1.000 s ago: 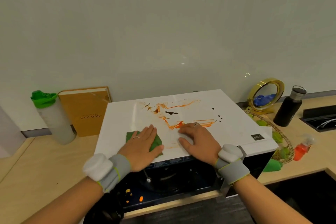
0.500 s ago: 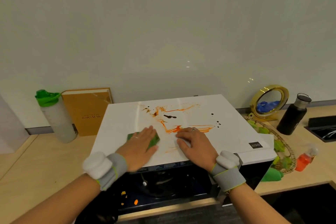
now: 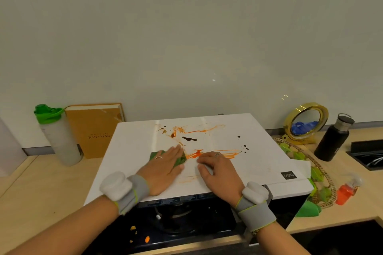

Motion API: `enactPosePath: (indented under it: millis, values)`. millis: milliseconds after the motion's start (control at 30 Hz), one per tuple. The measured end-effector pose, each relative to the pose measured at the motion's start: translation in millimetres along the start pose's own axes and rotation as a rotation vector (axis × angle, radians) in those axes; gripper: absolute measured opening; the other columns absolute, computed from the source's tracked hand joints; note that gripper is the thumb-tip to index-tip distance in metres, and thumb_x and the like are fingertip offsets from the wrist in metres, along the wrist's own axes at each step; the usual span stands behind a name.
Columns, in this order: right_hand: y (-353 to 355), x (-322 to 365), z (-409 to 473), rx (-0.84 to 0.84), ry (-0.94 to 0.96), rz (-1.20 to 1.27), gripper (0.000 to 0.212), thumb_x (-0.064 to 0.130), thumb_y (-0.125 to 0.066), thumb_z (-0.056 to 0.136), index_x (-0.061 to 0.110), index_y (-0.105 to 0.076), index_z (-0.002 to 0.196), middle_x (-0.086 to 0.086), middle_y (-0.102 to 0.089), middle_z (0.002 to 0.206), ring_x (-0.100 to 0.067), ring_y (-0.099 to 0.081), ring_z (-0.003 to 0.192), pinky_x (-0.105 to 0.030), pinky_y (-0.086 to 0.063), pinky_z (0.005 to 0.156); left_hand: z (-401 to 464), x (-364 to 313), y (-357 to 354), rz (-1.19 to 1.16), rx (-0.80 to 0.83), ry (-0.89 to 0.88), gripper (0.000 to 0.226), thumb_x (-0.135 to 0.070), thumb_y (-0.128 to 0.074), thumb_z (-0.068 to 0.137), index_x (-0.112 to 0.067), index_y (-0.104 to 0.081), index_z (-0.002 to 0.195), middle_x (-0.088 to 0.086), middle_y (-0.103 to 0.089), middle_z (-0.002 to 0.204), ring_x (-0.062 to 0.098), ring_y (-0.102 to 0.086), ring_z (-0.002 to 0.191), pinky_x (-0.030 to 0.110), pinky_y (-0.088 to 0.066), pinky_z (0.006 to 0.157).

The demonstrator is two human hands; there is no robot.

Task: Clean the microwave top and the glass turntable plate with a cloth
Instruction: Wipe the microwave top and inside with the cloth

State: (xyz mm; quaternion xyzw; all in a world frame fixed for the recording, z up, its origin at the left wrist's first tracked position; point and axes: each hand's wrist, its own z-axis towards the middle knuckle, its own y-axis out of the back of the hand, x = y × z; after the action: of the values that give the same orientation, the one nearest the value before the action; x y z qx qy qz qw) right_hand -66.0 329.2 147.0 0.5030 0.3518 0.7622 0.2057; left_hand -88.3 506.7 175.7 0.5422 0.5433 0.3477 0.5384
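Here, the left hand presses flat on the green cloth; beside it, the right hand rests flat, fingers relaxed, on the stained microwave top.

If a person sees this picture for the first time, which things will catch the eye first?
First, the orange and dark smears across the white microwave top. Next, the left hand pressing a green cloth flat at the smears' edge, with the right hand resting beside it. The gold round mirror stands at the right.

- A kitchen is showing here: a white microwave is sitting on a wooden countertop.
- Bottles are standing against the glossy backsplash.
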Motion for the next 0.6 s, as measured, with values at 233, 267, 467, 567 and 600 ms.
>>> enactPosePath:
  millis: [233, 267, 467, 567, 600]
  values:
    - [2.5, 2.6, -1.5, 0.019, 0.006, 0.004, 0.033, 0.023, -0.054, 0.092, 0.012, -0.061, 0.122, 0.0, -0.056, 0.128, -0.014, -0.046, 0.122, -0.015, -0.03, 0.098, 59.9, 44.1, 20.9, 0.011, -0.098, 0.418, 0.059, -0.035, -0.012, 0.102, -0.006, 0.002, 0.151, 0.008, 0.008, 0.16, 0.021, 0.005, 0.149, 0.041, 0.0, 0.122]
    - [2.8, 2.9, -1.0, 0.017, 0.007, 0.008, 0.033, 0.023, -0.054, 0.092, 0.012, -0.061, 0.123, 0.0, -0.057, 0.128, -0.014, -0.047, 0.122, -0.015, -0.03, 0.099, 69.5, 37.4, 18.7, 0.007, -0.109, 0.417, 0.058, -0.035, -0.013, 0.102, -0.006, -0.001, 0.151, 0.008, 0.007, 0.16, 0.021, 0.004, 0.149, 0.041, 0.0, 0.121]
    - [17.4, -6.8, -2.7, -0.017, -0.031, 0.074, 0.04, 0.027, -0.056, 0.091, 0.018, -0.054, 0.129, 0.002, -0.056, 0.128, -0.012, -0.05, 0.12, -0.019, -0.035, 0.103, 16.3, 4.6, 4.4, -0.034, -0.033, 0.031, 0.057, -0.042, -0.016, 0.101, -0.024, 0.008, 0.15, -0.009, 0.015, 0.155, 0.014, 0.013, 0.144, 0.031, 0.007, 0.116]
    - [22.3, -12.0, -5.6, -0.013, -0.045, 0.057, 0.049, 0.039, -0.052, 0.083, 0.019, -0.054, 0.128, 0.004, -0.057, 0.128, -0.013, -0.049, 0.121, -0.017, -0.033, 0.101, 21.4, 54.8, 17.9, -0.053, -0.083, 0.233, 0.059, -0.042, -0.017, 0.101, -0.021, 0.005, 0.152, -0.001, 0.006, 0.16, 0.023, 0.003, 0.149, 0.036, 0.0, 0.121]
    - [22.1, -11.6, -6.1, -0.017, -0.052, 0.068, 0.048, 0.037, -0.055, 0.084, 0.019, -0.055, 0.128, 0.003, -0.057, 0.128, -0.014, -0.05, 0.121, -0.019, -0.034, 0.102, 32.5, 67.0, 22.4, -0.033, -0.106, 0.331, 0.059, -0.04, -0.016, 0.102, -0.015, 0.003, 0.152, 0.003, 0.004, 0.16, 0.023, 0.001, 0.149, 0.037, -0.001, 0.121]
